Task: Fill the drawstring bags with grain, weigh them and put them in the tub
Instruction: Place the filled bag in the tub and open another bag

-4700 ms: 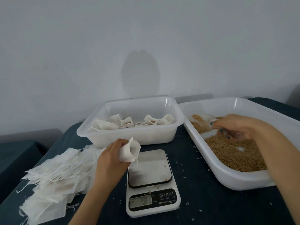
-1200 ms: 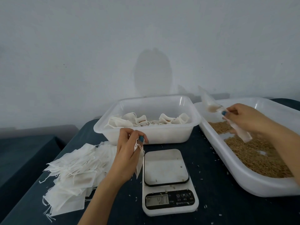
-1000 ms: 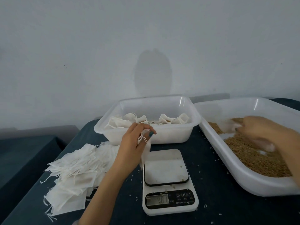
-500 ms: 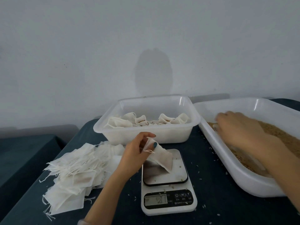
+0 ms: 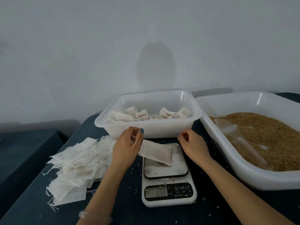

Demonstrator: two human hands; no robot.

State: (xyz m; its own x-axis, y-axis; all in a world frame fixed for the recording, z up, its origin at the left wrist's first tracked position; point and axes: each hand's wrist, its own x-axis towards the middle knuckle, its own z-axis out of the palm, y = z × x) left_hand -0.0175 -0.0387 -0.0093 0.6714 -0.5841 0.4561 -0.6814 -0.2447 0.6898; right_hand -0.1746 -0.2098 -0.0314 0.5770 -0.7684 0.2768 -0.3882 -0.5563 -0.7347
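Head view: the filled drawstring bag (image 5: 155, 154) lies on the scale (image 5: 165, 171), just before the tub (image 5: 162, 132). The left hand (image 5: 125, 146) has its grip clamped on the bag's mouth. The right hand (image 5: 193, 143) is curled beside the scale; one cannot tell if its grip holds a string.

Head view. A small white fabric drawstring bag (image 5: 156, 153), filled, lies on the steel platform of a white digital kitchen scale (image 5: 168, 190). The left hand (image 5: 125, 146) pinches the bag's left end. The right hand (image 5: 194, 144) hovers at the platform's far right corner, its fingers curled; what they hold, if anything, is unclear. Behind the scale stands a translucent white plastic tub (image 5: 146, 129) holding filled bags.
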